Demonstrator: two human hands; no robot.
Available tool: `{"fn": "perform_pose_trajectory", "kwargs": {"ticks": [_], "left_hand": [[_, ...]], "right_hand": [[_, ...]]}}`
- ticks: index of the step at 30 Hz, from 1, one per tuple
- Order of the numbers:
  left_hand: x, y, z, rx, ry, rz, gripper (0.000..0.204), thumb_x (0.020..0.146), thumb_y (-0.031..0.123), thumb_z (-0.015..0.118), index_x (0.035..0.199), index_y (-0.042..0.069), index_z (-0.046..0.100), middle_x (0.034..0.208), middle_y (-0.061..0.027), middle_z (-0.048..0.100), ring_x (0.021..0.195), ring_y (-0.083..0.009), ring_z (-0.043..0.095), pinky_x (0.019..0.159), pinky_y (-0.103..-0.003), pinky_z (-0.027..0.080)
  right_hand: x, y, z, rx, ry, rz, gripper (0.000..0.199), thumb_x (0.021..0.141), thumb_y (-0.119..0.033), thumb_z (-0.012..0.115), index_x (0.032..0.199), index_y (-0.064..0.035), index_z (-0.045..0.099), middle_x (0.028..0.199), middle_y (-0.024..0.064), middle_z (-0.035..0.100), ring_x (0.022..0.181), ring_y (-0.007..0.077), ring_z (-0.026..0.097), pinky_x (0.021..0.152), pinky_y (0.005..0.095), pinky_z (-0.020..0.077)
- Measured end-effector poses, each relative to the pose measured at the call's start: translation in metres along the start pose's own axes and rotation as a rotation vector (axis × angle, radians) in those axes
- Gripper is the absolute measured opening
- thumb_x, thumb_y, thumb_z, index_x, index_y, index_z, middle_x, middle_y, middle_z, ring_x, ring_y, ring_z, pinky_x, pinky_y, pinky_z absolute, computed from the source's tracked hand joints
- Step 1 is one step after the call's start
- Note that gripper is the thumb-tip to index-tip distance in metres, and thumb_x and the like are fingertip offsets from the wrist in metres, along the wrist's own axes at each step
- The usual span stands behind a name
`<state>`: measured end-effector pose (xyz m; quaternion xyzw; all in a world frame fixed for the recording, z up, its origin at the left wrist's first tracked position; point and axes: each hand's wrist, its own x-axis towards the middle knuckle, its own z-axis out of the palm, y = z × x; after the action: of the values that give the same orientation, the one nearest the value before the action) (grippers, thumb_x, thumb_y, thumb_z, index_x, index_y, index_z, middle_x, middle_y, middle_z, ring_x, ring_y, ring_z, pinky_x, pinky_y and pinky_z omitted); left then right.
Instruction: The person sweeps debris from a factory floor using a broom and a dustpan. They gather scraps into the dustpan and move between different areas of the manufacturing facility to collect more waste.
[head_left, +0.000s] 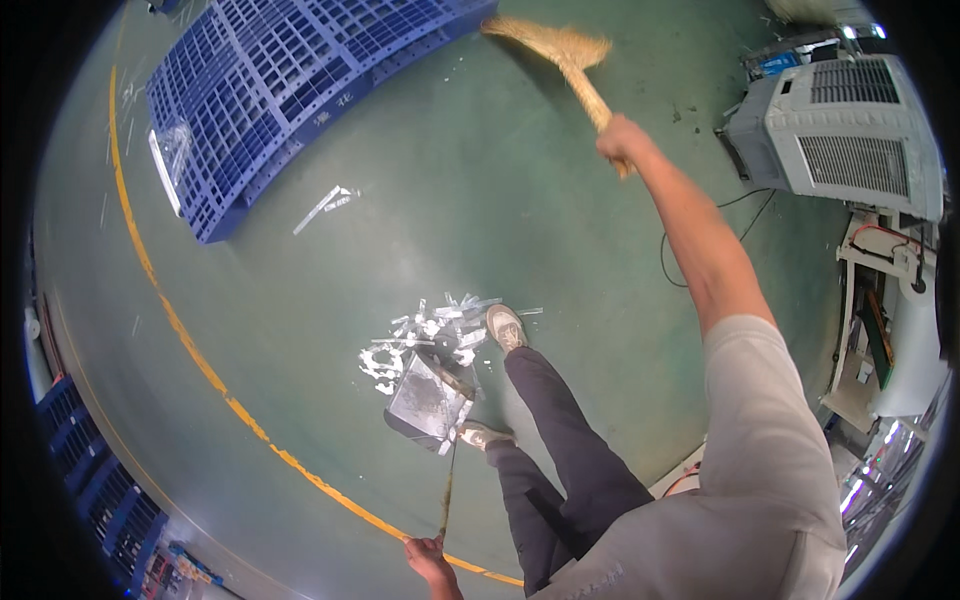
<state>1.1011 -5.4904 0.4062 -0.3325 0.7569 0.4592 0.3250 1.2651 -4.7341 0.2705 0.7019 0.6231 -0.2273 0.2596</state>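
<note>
Now: scraps (430, 335) heaped on green floor (300, 320) at dustpan (430, 400) mouth, beside shoes. Right hand (622, 140) clenched on broom (560, 50), raised far out. Left hand (428, 555) grips dustpan's long handle (447, 490). Judgement: bring broom down behind heap, short strokes toward pan, pan lip flat. Blue pallet (280, 90), stray strip (325, 205), cooler (835, 135) beyond.

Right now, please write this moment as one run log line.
left hand: grips dustpan handle | right hand: holds straw broom raised | dustpan: on green floor beside white scraps
</note>
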Motion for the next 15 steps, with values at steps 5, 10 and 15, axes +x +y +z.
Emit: {"fn": "perform_pose_trajectory", "kwargs": {"ticks": [5, 10, 15], "left_hand": [[-0.017, 0.003, 0.018, -0.048, 0.035, -0.015, 0.037, 0.098, 0.035, 0.042, 0.071, 0.012, 0.032, 0.059, 0.0006, 0.028, 0.055, -0.0125, 0.025, 0.065, -0.034, 0.042], [-0.029, 0.01, 0.024, -0.156, 0.048, -0.034, 0.037, 0.098, 0.035, 0.042, 0.072, 0.012, 0.031, 0.061, 0.0008, 0.027, 0.056, -0.0124, 0.026, 0.063, -0.033, 0.04], [-0.034, 0.003, 0.024, -0.217, 0.064, -0.022, 0.036, 0.097, 0.034, 0.044, 0.072, 0.011, 0.033, 0.062, 0.0004, 0.029, 0.057, -0.013, 0.03, 0.062, -0.033, 0.04]], "right_hand": [[-0.001, 0.024, -0.015, -0.397, 0.198, -0.157, 0.037, 0.073, -0.007, 0.064, 0.107, -0.0022, 0.052, 0.094, 0.018, 0.066, 0.089, 0.0333, 0.066, 0.073, 0.0412, 0.053], [-0.087, 0.13, -0.092, -0.598, 0.004, -0.326, 0.059, 0.065, -0.008, 0.07, 0.116, -0.0062, 0.04, 0.091, 0.0211, 0.063, 0.086, 0.0372, 0.063, 0.07, 0.0458, 0.0492], [-0.138, 0.083, -0.086, -0.319, -0.106, -0.333, 0.057, 0.069, -0.008, 0.06, 0.122, -0.0041, 0.041, 0.097, 0.0245, 0.061, 0.093, 0.0386, 0.06, 0.076, 0.046, 0.0469]]}}
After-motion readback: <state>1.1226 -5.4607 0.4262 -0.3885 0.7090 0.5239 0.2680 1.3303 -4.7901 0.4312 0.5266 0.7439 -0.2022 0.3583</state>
